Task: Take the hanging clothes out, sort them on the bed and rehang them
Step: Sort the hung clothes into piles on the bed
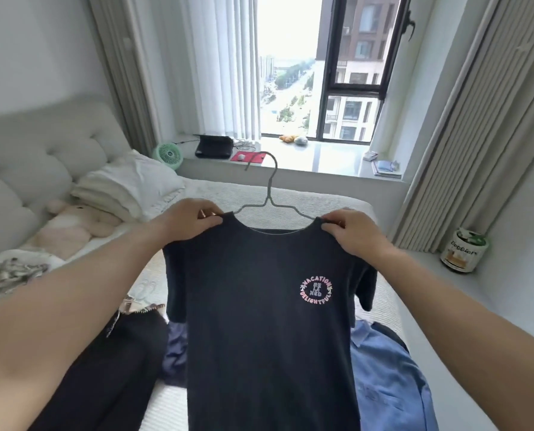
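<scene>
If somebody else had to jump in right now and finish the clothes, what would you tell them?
Left hand pinches the dark T-shirt at one shoulder; right hand pinches the other.
The shirt sits on a grey wire hanger, held up above the bed.
Done: this shirt is on its hanger.
Left: hang it up, then rehang the black garment and the blue shirt lying on the bed.

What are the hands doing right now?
Left hand: pinches the dark T-shirt at its shoulder.
Right hand: pinches the T-shirt's other shoulder.
</scene>
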